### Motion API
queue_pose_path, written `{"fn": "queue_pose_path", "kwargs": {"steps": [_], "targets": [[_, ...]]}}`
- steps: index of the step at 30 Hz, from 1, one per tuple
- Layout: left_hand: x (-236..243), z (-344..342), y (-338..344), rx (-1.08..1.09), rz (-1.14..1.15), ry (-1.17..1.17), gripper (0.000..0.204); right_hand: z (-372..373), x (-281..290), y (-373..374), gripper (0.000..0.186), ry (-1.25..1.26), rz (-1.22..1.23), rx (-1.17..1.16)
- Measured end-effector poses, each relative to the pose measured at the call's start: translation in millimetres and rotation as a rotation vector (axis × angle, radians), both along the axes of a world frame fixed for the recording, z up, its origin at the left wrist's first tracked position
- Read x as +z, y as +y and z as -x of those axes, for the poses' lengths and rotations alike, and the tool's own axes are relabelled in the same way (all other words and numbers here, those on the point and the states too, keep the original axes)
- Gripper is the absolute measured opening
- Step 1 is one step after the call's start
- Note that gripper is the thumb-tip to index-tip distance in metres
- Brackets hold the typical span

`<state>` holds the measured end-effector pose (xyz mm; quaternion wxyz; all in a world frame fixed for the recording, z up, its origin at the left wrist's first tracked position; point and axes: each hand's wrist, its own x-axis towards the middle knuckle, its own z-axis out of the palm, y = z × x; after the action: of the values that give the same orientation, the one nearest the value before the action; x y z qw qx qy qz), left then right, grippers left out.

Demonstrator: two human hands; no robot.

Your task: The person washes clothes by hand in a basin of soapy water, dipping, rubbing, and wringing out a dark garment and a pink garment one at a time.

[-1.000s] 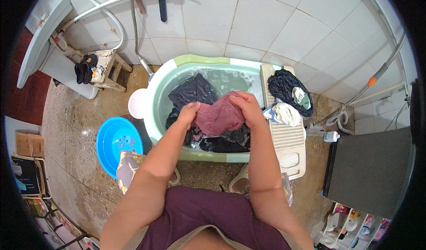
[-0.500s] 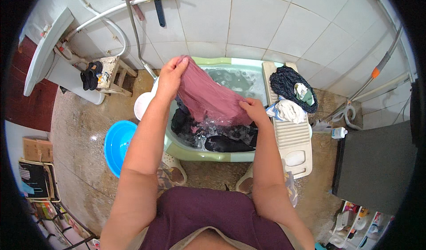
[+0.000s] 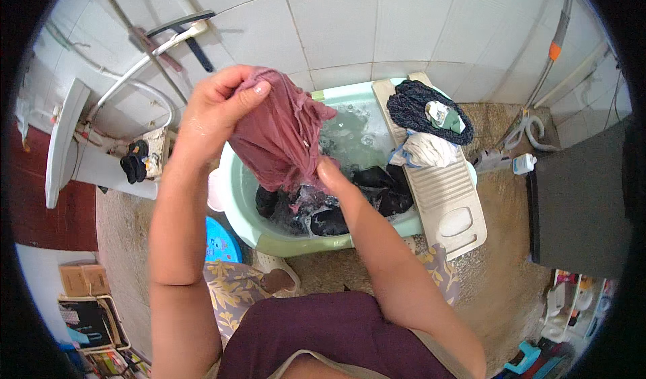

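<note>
Above the tub: we see a mauve cloth [image 3: 272,133] held up over the left part of the pale green tub [image 3: 296,246], wet, creased and bunched, its lower end hanging close to the water [image 3: 360,133].
Left hand: we see the left hand [image 3: 219,103] grasping the cloth's upper left corner, thumb on the near side, raised well over the rim.
Right hand: lower down, the right hand [image 3: 328,175] grips the cloth's lower right edge; we cannot make out all its fingers, as fabric covers some.
Tub water: we find dark clothes [image 3: 330,222] soaking beneath and beside the cloth, partly under the surface of the water, with some suds about them.
Washboard: across the tub's right end we see a ribbed cream washboard [image 3: 441,187], carrying a white cloth [image 3: 431,150] and, next to it, a dark patterned garment [image 3: 410,106] with a small white-and-green piece [image 3: 444,117] on top.
Left floor: we note a blue basin [image 3: 222,244] near the tub, partly hidden by the left forearm.
Stool: farther left, black shoes [image 3: 134,164] sit on a small stool [image 3: 158,152].
Right side: we see a white bottle [image 3: 524,164] beside a dark grey cabinet [image 3: 582,197].
</note>
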<state>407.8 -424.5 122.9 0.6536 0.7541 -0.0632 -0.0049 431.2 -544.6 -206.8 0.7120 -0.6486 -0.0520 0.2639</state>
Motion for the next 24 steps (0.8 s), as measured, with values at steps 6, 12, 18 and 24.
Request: {"fn": "queue_pose_path", "kwargs": {"steps": [6,12,18,24], "targets": [[14,-46,-7,-0.063,-0.422,-0.163,0.026,12,31,-11,0.057,0.231,-0.375,0.093],[-72,-121,-6,-0.094,-0.633,-0.334,0.031,21,55,-54,0.079,0.715,-0.818,-0.047],[-176,-132,-19,-0.172,-0.979,-0.281,0.025,3,-29,-92,0.061,0.679,-0.664,-0.239],[-289,-92,-36,-0.16,-1.132,-0.418,0.056,6,-57,-94,0.057,0.514,-0.248,-0.517]]}}
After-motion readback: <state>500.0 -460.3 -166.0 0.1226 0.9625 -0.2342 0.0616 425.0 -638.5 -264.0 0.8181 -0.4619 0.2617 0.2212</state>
